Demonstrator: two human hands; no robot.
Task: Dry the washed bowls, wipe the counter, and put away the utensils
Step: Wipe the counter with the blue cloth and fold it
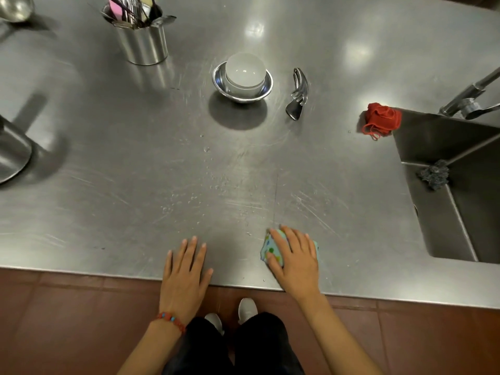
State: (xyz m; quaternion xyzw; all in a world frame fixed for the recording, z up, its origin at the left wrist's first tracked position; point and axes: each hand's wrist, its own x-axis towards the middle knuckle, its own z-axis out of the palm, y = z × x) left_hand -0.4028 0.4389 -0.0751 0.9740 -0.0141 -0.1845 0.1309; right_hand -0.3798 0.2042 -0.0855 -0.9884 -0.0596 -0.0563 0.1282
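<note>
Both hands lie at the near edge of the steel counter (108,185). Left hand (185,277): palm down, fingers straight and slightly spread, flat on bare steel, holding nothing; a red beaded bracelet (171,320) sits on its wrist. Right hand (295,258): palm down, fingers extended and pressing on a light blue dotted cloth (270,249), which is bunched under the palm and shows at the thumb side and past the little finger. Cloth lies flat on the counter, near the front edge, right of the left hand and apart from it.

Water droplets (216,182) scattered across the middle of the counter, beyond both hands.

Further back, centre: a steel bowl (242,89) upright, with a white bowl (245,70) upside down inside it. Just right of them, apart, metal utensils (297,94) lie on the steel; they look like a spoon and a fork overlapped, exact count not clear. Back left: a steel canister (143,41) standing upright, packed with utensils.

Right side: a red cloth (381,119) bunched at the sink's back-left corner. Sink (438,212) is recessed into the counter; a dark scouring pad (434,174) rests on its inner ledge. Faucet (470,100) above the sink at far right.

Left edge: part of a large steel vessel (12,155), cut off by the frame.
</note>
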